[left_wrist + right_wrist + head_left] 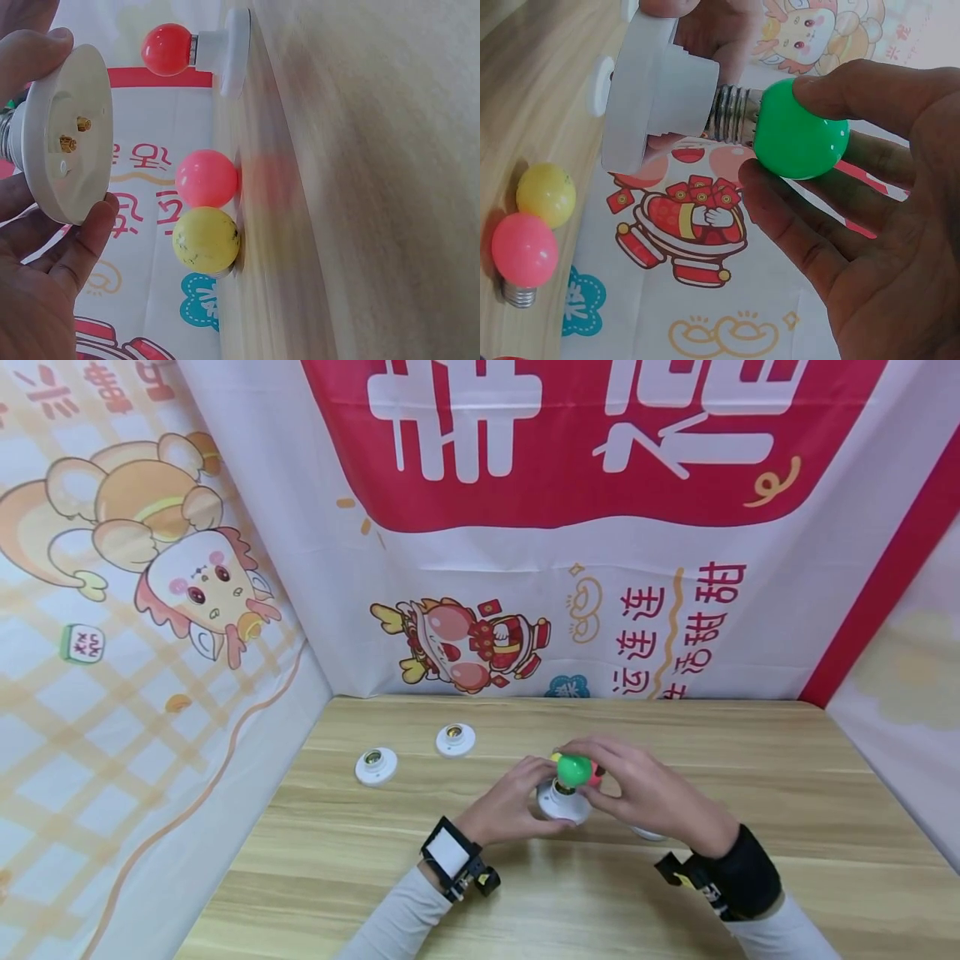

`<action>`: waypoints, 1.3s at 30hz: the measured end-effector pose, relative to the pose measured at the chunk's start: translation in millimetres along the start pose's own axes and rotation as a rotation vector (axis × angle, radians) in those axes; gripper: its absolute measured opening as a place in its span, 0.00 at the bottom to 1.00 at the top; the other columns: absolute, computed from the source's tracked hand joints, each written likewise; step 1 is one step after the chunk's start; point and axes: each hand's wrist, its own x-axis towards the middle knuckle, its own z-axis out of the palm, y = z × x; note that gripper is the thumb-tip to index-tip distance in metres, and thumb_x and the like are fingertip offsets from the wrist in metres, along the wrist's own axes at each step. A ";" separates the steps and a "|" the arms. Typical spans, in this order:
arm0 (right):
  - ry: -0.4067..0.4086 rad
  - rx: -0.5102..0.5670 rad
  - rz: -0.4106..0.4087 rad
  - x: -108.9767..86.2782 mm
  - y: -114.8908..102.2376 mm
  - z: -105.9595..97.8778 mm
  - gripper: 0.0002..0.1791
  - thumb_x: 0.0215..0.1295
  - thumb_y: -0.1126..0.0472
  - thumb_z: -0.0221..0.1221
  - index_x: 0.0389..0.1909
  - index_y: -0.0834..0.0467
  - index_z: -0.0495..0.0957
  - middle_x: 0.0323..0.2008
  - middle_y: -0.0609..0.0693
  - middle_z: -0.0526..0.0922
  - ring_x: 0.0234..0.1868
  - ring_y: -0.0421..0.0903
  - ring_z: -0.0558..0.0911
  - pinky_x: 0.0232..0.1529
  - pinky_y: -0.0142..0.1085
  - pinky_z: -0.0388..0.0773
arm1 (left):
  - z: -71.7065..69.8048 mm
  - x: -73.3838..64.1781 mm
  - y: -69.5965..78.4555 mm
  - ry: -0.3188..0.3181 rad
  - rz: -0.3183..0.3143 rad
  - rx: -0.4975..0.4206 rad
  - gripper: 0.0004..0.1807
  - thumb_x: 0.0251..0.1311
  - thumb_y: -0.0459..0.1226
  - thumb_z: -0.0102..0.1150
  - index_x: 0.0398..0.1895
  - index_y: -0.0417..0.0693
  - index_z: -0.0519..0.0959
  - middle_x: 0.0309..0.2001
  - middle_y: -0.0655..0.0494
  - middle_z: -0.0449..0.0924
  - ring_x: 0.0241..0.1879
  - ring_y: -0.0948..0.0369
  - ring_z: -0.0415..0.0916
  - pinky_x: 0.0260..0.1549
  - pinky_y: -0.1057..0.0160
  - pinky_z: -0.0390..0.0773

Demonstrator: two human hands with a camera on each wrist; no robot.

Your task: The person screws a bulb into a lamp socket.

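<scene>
Above the wooden table, my left hand grips a white round lamp socket by its rim, lifted off the surface. Two brass contacts show on its underside in the left wrist view. With thumb and fingers, my right hand pinches a green light bulb by its globe. The bulb's metal screw base points at the socket's mouth; most of its thread shows outside, and how far the tip is in I cannot tell. Behind the hands, a pink bulb and a yellow bulb lie side by side.
Two bare white sockets sit at the table's back left. A red bulb stands in another socket, mostly covered by my right hand in the head view. Printed cloth hangs behind the wooden table.
</scene>
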 end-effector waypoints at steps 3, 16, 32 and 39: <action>-0.016 -0.003 0.014 -0.6 -0.4 0.8 0.32 0.61 0.61 0.77 0.67 0.53 0.80 0.63 0.50 0.85 0.64 0.49 0.84 0.61 0.45 0.88 | 0.2 -0.3 -0.3 -0.002 -0.003 -0.008 0.41 0.58 0.46 0.81 0.73 0.50 0.74 0.70 0.56 0.77 0.71 0.60 0.72 0.72 0.61 0.76; -0.051 -0.023 0.028 -0.4 -1.1 5.3 0.32 0.62 0.58 0.77 0.67 0.55 0.80 0.65 0.50 0.84 0.65 0.51 0.84 0.62 0.47 0.87 | 2.0 -2.6 1.7 -0.004 0.000 0.013 0.43 0.58 0.47 0.81 0.75 0.49 0.72 0.72 0.54 0.76 0.72 0.60 0.73 0.72 0.63 0.76; -0.051 -0.004 0.052 1.1 -1.1 8.0 0.26 0.61 0.53 0.78 0.58 0.52 0.82 0.55 0.46 0.84 0.50 0.41 0.86 0.47 0.34 0.91 | 1.1 -2.2 5.6 -0.028 0.019 -0.042 0.43 0.59 0.47 0.80 0.76 0.48 0.72 0.76 0.53 0.73 0.74 0.59 0.73 0.71 0.66 0.75; -0.052 -0.033 0.048 0.3 -1.5 8.7 0.37 0.59 0.49 0.79 0.68 0.53 0.78 0.64 0.48 0.81 0.61 0.47 0.85 0.58 0.44 0.89 | 1.6 -2.4 5.0 -0.027 0.019 -0.043 0.44 0.59 0.45 0.80 0.77 0.47 0.70 0.76 0.51 0.72 0.74 0.57 0.73 0.72 0.65 0.75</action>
